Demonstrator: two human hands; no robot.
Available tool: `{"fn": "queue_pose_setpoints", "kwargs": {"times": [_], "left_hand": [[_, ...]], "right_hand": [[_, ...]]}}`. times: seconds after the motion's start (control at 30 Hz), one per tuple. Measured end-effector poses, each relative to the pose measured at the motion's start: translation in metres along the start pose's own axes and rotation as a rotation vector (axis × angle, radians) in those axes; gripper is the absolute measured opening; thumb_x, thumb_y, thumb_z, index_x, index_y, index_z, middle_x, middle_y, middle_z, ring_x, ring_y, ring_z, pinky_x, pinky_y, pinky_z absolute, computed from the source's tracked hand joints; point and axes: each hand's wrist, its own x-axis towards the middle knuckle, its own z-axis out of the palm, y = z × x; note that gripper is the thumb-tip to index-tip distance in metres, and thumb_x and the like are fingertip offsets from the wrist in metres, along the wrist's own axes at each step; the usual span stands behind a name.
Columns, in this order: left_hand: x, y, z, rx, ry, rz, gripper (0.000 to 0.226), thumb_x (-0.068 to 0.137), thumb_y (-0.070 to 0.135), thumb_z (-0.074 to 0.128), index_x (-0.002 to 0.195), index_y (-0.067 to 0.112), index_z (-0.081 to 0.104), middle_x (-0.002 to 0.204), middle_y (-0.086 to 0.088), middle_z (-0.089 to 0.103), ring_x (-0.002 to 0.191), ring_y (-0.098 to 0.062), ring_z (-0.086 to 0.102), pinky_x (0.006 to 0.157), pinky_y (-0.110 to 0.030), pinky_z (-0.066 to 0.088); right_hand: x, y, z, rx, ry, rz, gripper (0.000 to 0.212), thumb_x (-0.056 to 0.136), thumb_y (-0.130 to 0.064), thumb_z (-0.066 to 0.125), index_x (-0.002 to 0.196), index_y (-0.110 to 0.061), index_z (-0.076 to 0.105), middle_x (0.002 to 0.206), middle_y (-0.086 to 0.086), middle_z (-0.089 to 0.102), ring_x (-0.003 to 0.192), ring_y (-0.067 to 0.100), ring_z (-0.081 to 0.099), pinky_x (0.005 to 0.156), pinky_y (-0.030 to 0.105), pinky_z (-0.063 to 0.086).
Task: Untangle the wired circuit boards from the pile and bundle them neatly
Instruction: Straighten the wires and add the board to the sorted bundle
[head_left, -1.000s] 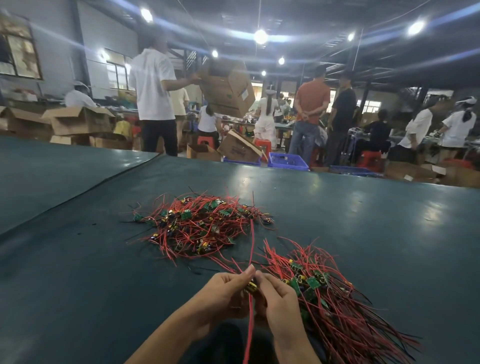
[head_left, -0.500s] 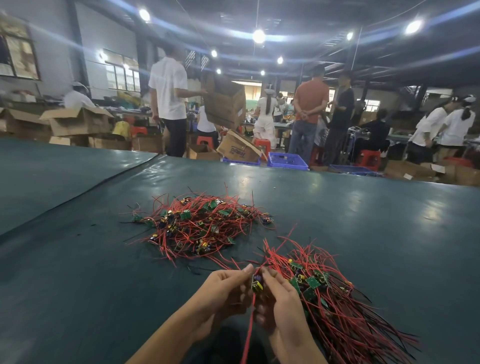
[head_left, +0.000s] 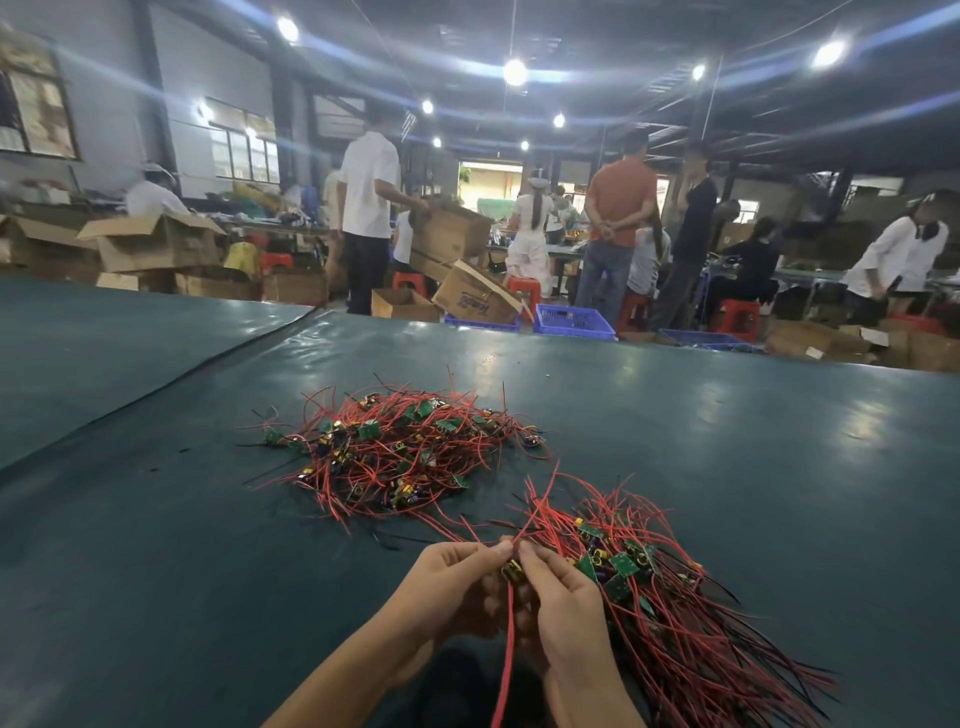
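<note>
On open table (head_left: 779, 467), left hand (head_left: 452, 587) and right hand (head_left: 563, 608) pinch board (head_left: 511, 568).

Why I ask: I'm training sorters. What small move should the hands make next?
Probably lay the board onto the bundle by the right hand. That hand and the left hand both pinch it, its red wire hangs free below them, seemingly clear of the pile.

A person's left hand (head_left: 457, 577) and right hand (head_left: 563, 605) are bare. Short nails tip the fingers (head_left: 537, 564); behind them the forearms (head_left: 363, 670) are bare too.
</note>
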Motion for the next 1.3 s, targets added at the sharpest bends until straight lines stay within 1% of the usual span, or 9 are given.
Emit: {"fn": "queue_pose_setpoints", "kwargs": {"times": [0.1, 0.3, 0.37, 0.47, 0.67, 0.83, 1.0, 1.17, 1.3], "left_hand": [[0.002, -0.002, -0.001, 0.000, 0.030, -0.019, 0.042, 0.074, 0.042, 0.070, 0.085, 0.002, 0.068, 0.081, -0.022, 0.063, 0.064, -0.026, 0.061, 0.072, -0.038, 0.052], [0.007, -0.007, -0.003, -0.014, 0.014, -0.040, 0.026, 0.087, 0.029, 0.062, 0.071, 0.010, 0.069, 0.063, -0.009, 0.065, 0.049, -0.015, 0.061, 0.049, -0.024, 0.050], [0.006, -0.009, -0.005, 0.026, -0.034, -0.014, 0.020, 0.083, 0.029, 0.066, 0.070, 0.014, 0.069, 0.064, -0.006, 0.065, 0.052, -0.013, 0.060, 0.048, -0.023, 0.048], [0.004, -0.012, -0.006, 0.183, -0.127, 0.101, 0.017, 0.081, 0.024, 0.075, 0.082, 0.010, 0.064, 0.068, -0.007, 0.065, 0.059, -0.014, 0.060, 0.055, -0.022, 0.048], [0.006, -0.014, 0.003, 0.232, -0.002, 0.282, 0.046, 0.071, 0.066, 0.069, 0.067, 0.020, 0.067, 0.063, -0.001, 0.064, 0.059, -0.013, 0.061, 0.057, -0.022, 0.048], [0.009, -0.014, -0.001, 0.214, 0.030, 0.288, 0.045, 0.076, 0.057, 0.063, 0.050, 0.020, 0.060, 0.051, 0.003, 0.056, 0.050, -0.012, 0.055, 0.056, -0.026, 0.047], [0.007, -0.013, 0.002, 0.211, 0.041, 0.331, 0.043, 0.073, 0.052, 0.062, 0.046, 0.019, 0.056, 0.047, 0.002, 0.051, 0.047, -0.013, 0.049, 0.055, -0.025, 0.044], [0.002, -0.006, 0.004, 0.214, 0.030, 0.423, 0.043, 0.075, 0.046, 0.061, 0.043, 0.018, 0.052, 0.045, -0.006, 0.051, 0.046, -0.015, 0.047, 0.059, -0.026, 0.041], [-0.002, 0.007, -0.002, 0.149, 0.000, 0.453, 0.039, 0.073, 0.040, 0.062, 0.040, 0.022, 0.050, 0.042, -0.003, 0.051, 0.041, -0.013, 0.046, 0.053, -0.020, 0.039]], "right_hand": [[-0.001, 0.000, 0.001, 0.046, -0.009, 0.058, 0.023, 0.090, -0.010, 0.063, 0.070, -0.008, 0.074, 0.069, 0.020, 0.068, 0.055, 0.027, 0.066, 0.045, 0.026, 0.051], [0.003, 0.004, 0.001, 0.176, 0.036, 0.079, 0.028, 0.089, -0.006, 0.063, 0.062, -0.009, 0.070, 0.056, 0.009, 0.065, 0.047, 0.017, 0.063, 0.043, 0.023, 0.049], [0.004, 0.003, 0.000, 0.159, 0.097, 0.071, 0.022, 0.088, -0.010, 0.064, 0.067, -0.009, 0.069, 0.058, 0.010, 0.067, 0.050, 0.021, 0.063, 0.047, 0.026, 0.050], [0.004, 0.002, -0.003, 0.149, 0.147, 0.061, 0.016, 0.090, -0.012, 0.062, 0.076, -0.005, 0.061, 0.049, 0.007, 0.059, 0.035, 0.015, 0.049, 0.035, 0.021, 0.041], [0.002, 0.007, -0.001, -0.034, 0.089, -0.032, 0.013, 0.089, -0.011, 0.065, 0.078, -0.006, 0.069, 0.066, 0.011, 0.069, 0.062, 0.022, 0.064, 0.064, 0.038, 0.055], [0.004, 0.010, 0.000, -0.093, 0.104, -0.141, 0.020, 0.087, -0.014, 0.069, 0.068, -0.011, 0.075, 0.071, 0.008, 0.074, 0.072, 0.020, 0.069, 0.074, 0.034, 0.056], [0.006, 0.010, 0.001, -0.065, 0.137, -0.162, 0.028, 0.087, -0.011, 0.068, 0.060, -0.013, 0.073, 0.060, 0.001, 0.070, 0.056, 0.007, 0.064, 0.064, 0.027, 0.048], [0.014, 0.002, -0.005, 0.085, 0.219, -0.137, 0.031, 0.091, -0.015, 0.065, 0.060, -0.013, 0.065, 0.044, -0.005, 0.040, 0.035, 0.005, 0.031, 0.038, 0.017, 0.028], [0.016, -0.015, -0.018, 0.216, 0.222, -0.202, 0.022, 0.091, -0.014, 0.063, 0.070, -0.014, 0.061, 0.044, -0.008, 0.039, 0.033, 0.004, 0.029, 0.032, 0.018, 0.030]]}}
